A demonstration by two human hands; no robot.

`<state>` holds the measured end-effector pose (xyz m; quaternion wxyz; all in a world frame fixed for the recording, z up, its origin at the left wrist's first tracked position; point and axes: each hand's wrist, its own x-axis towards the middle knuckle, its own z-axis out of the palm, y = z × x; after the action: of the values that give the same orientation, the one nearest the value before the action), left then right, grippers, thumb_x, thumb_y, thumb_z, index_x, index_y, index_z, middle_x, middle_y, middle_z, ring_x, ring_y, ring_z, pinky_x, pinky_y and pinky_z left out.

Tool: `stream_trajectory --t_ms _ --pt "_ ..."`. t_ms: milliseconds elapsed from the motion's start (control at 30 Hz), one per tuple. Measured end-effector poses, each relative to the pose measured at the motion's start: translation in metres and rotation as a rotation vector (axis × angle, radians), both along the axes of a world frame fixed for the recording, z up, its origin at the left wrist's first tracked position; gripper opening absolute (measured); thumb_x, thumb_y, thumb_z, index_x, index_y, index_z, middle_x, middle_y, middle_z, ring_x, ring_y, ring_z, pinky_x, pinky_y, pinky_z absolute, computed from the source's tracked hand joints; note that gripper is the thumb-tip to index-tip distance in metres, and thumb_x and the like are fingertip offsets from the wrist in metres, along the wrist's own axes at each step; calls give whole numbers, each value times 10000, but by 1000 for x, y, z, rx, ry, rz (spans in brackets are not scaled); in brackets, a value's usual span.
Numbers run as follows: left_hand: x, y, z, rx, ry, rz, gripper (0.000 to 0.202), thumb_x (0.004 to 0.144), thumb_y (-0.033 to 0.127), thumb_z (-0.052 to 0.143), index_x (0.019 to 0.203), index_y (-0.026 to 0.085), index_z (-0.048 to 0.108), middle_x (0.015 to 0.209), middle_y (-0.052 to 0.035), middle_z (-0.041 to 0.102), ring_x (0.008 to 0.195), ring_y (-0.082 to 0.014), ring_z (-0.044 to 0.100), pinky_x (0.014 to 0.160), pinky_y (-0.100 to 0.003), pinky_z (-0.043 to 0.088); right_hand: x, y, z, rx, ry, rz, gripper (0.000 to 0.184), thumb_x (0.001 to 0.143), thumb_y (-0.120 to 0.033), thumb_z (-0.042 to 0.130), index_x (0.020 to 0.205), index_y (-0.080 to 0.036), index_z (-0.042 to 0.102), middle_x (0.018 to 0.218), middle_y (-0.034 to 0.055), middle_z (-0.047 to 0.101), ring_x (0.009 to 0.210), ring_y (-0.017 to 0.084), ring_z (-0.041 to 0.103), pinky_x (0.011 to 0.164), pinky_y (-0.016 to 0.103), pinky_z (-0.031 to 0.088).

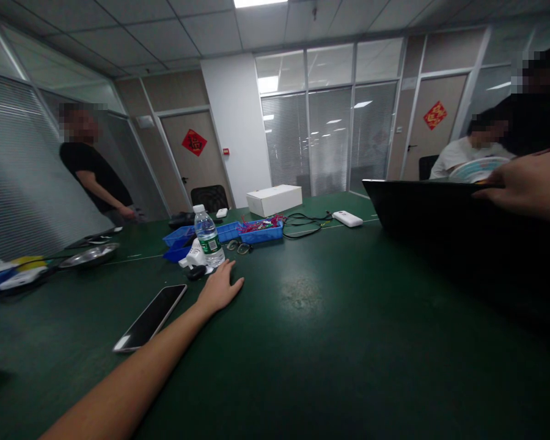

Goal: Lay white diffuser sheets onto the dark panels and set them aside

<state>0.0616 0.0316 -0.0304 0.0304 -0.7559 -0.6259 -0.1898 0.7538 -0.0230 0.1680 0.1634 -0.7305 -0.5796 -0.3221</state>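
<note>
My left hand (pixel 219 287) rests on the green table, fingers spread and holding nothing. Its fingertips are by the base of a clear water bottle (pixel 208 238) with a green label, which stands upright with its cap on. A black earbud-sized case (pixel 195 272) and a white plug-like adapter (pixel 194 253) lie beside the bottle. Left of my forearm is a phone (pixel 153 315), screen up and dark. At the right, my right hand (pixel 529 186) has its fingers closed over the top edge of a dark laptop (pixel 440 244), tilted up; its keyboard side is hidden.
Beyond the bottle sit blue trays (pixel 261 232) with red wires, eyeglasses (pixel 239 246), black cables (pixel 307 226), a white device (pixel 347 219) and a white box (pixel 275 200). A metal bowl (pixel 90 255) is at left. One person (pixel 96 171) stands left; others are at right.
</note>
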Motion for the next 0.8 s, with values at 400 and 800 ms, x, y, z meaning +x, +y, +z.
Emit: stream_trajectory --t_ms 400,800 --pt "-3 0 0 -2 -32 -18 739 898 540 524 1473 78 478 1590 -232 416 1463 -366 423 1196 -501 344 -51 -11 9 -288 -107 -111 848 797 -882 431 874 -113 779 758 200 684 429 67 387 552 318 254" --pt "-1 -4 6 -34 -8 2 745 910 540 495 1491 74 467 1588 -217 430 1468 -350 421 1208 -464 337 -90 -41 -10 -187 -179 66 585 819 -710 520 949 -178 723 805 161 689 501 156 479 534 313 266"
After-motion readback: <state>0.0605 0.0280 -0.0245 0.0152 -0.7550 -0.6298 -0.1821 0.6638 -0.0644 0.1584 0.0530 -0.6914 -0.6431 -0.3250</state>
